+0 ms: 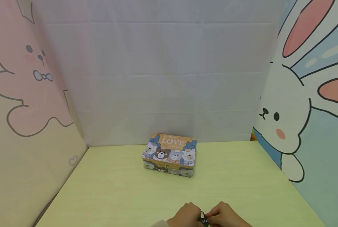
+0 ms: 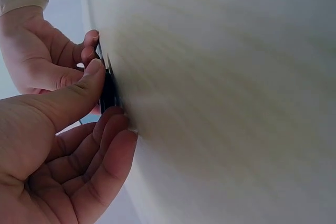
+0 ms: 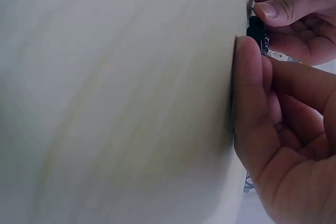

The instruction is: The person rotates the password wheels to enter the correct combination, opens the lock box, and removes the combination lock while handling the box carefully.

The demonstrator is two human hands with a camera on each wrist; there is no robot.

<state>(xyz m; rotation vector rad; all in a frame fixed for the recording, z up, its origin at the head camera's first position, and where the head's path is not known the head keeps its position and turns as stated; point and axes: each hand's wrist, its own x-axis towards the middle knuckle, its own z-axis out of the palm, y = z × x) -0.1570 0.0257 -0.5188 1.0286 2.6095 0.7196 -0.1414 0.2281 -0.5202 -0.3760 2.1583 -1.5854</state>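
Note:
A small black combination padlock [image 1: 204,220] with a row of number dials is between the two hands, low over the front of the table. My left hand [image 1: 186,216] grips its body from the left, thumb and fingertips on the black case [image 2: 108,92] in the left wrist view. From the other side my right hand [image 1: 226,216] pinches it near the shackle end, finger and thumb close together. The right wrist view shows the dark lock body [image 3: 255,27] partly covered by fingers. Both hands' fingertips are right at the tabletop.
A tin box [image 1: 170,151] printed with bears and the word LOVE stands on the pale yellow-green table [image 1: 106,189], farther back. A white cloth [image 1: 146,78] hangs behind. Side panels with a pink animal [image 1: 44,104] and a white rabbit [image 1: 290,126] flank the table.

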